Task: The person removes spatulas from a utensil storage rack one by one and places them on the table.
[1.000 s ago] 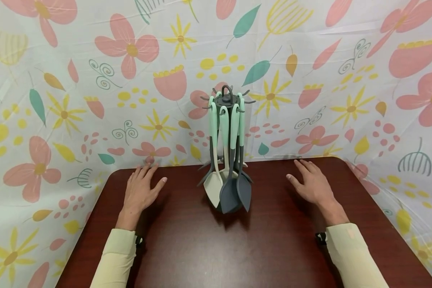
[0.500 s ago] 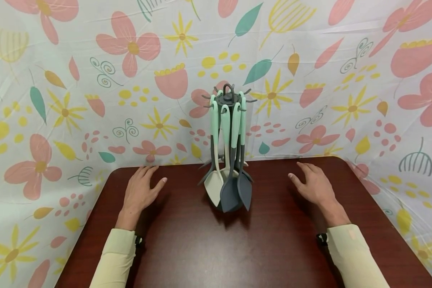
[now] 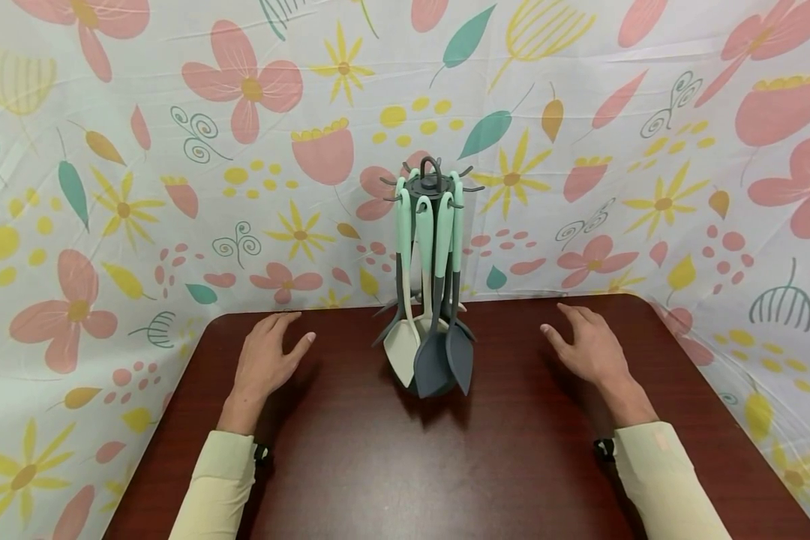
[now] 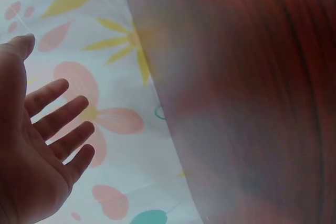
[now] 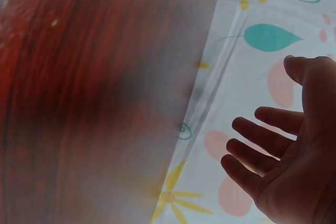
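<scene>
A dark utensil stand (image 3: 430, 184) with a loop on top and hooks around it stands near the table's back edge. Several utensils with mint green handles hang from it. At the front are a cream turner (image 3: 401, 352) and two dark grey turners, one of them the middle turner (image 3: 432, 366); those behind are partly hidden. My left hand (image 3: 265, 358) is to the left of the stand, apart from it, fingers extended and holding nothing. Right of the stand, my right hand (image 3: 590, 352) is likewise spread and holds nothing. Both wrist views show loosely spread fingers.
The stand is on a dark reddish-brown wooden table (image 3: 378, 480) with rounded back corners. Directly behind the table and along its sides hangs a white flower-patterned cloth (image 3: 351, 247).
The head view has shifted very slightly. Both hands and the utensil stand stay practically where they were.
</scene>
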The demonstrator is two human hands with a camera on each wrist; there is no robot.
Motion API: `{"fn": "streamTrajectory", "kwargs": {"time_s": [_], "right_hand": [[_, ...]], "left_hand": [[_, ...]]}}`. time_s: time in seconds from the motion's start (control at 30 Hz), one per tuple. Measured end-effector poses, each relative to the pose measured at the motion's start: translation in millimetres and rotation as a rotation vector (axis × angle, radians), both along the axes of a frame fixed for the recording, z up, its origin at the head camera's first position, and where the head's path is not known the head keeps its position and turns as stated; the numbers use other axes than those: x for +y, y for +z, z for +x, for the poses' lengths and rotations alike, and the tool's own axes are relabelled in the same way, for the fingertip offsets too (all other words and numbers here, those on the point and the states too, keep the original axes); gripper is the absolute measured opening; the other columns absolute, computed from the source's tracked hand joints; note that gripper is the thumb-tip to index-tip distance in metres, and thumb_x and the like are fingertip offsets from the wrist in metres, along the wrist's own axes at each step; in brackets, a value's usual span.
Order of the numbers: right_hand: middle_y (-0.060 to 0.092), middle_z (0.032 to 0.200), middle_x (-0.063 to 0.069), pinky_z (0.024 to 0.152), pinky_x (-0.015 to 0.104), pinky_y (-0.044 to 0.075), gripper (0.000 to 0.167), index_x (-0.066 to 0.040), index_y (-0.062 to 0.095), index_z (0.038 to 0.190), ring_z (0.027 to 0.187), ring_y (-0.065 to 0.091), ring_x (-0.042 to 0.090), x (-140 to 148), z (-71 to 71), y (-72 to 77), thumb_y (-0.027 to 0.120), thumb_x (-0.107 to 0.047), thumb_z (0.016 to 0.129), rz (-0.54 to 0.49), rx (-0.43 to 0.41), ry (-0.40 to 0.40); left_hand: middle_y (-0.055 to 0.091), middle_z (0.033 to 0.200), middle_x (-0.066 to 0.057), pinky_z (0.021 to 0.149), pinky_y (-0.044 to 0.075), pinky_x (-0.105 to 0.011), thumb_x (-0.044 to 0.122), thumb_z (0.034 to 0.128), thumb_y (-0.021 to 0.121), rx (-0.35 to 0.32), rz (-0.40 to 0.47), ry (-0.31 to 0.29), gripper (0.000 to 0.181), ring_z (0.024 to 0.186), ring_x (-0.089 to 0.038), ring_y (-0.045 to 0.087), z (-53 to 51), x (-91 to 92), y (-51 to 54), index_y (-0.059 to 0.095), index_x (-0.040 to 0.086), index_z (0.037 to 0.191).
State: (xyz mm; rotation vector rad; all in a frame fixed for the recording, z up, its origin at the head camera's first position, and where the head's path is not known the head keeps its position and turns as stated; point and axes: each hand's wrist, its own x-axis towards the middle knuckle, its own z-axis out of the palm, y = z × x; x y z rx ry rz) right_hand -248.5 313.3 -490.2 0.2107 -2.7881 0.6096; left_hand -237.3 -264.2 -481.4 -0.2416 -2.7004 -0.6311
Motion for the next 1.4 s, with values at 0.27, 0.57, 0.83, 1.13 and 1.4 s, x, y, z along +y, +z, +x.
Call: {"fn": "streamTrajectory", "kwargs": {"time_s": [0.27,0.57,0.83,1.13,1.4], "right_hand": [[0.051,0.15,0.032,0.109,0.073,0.038,0.067,0.003,0.049,0.154,0.138,0.046,0.054,-8,1.2,11.6,0.062,-0.044,0.108,-0.019,0.037,0.004],[0.05,0.156,0.028,0.109,0.071,0.038,0.067,0.001,0.049,0.156,0.141,0.046,0.051,-22,4.0,27.8,0.065,-0.041,0.107,-0.032,0.096,0.056],[0.056,0.148,0.026,0.108,0.067,0.043,0.063,0.0,0.051,0.154,0.136,0.052,0.047,-38,7.1,49.4,0.069,-0.037,0.105,-0.045,0.152,0.077],[0.061,0.142,0.023,0.105,0.065,0.046,0.06,-0.001,0.054,0.152,0.131,0.056,0.043,-63,14.9,70.5,0.072,-0.032,0.103,-0.074,0.183,0.136],[0.065,0.134,0.021,0.099,0.061,0.05,0.057,-0.002,0.057,0.149,0.123,0.061,0.04,-77,19.9,79.4,0.076,-0.026,0.101,-0.082,0.237,0.173]], "left_hand": [[0.064,0.14,-0.01,0.111,0.043,-0.06,0.054,0.1037,0.065,0.008,0.069,-0.054,0.056,0.134,-0.037,0.054,-0.4,16.3,18.3,0.063,0.015,0.144],[0.065,0.138,-0.008,0.11,0.045,-0.057,0.043,0.1034,0.07,0.061,0.119,-0.156,0.05,0.132,-0.034,0.058,1.2,36.3,35.5,0.065,0.012,0.142],[0.069,0.131,-0.006,0.106,0.049,-0.052,0.035,0.1038,0.072,0.129,0.236,-0.278,0.037,0.125,-0.029,0.063,2.9,55.9,56.6,0.068,0.017,0.136],[0.072,0.121,-0.002,0.099,0.054,-0.044,0.02,0.1028,0.074,0.186,0.373,-0.38,0.024,0.112,-0.021,0.067,7.5,78.2,70.5,0.072,0.016,0.127],[0.074,0.114,0.004,0.091,0.053,-0.041,0.02,0.1037,0.073,0.231,0.406,-0.424,0.019,0.107,-0.018,0.067,5.7,99.8,78.2,0.075,0.02,0.123]]}}
